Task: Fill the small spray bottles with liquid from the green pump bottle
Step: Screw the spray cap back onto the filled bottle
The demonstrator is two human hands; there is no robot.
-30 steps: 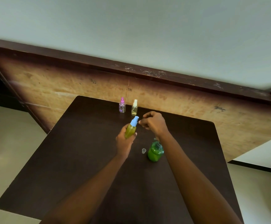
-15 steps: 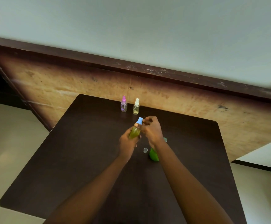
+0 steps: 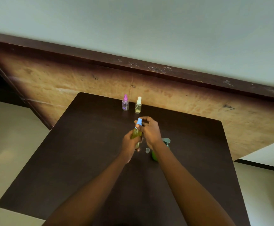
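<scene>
My left hand (image 3: 129,144) grips the body of a small spray bottle (image 3: 136,133) filled with yellow-green liquid, held above the dark table (image 3: 84,152). My right hand (image 3: 150,131) pinches its blue spray head (image 3: 139,122) at the top. The green pump bottle (image 3: 154,155) stands on the table behind my right wrist, mostly hidden, with its pale pump head (image 3: 166,141) showing. A small clear cap (image 3: 147,150) sits between the two bottles.
Two more small spray bottles stand at the table's far edge: one with a pink head (image 3: 125,103) and one with a white head (image 3: 138,105). A worn wooden panel (image 3: 182,98) rises right behind the table. Pale floor lies on both sides.
My right hand has closed in on the blue spray head and now pinches it. Both hands with the bottle sit a little nearer to me, covering more of the green pump bottle.
</scene>
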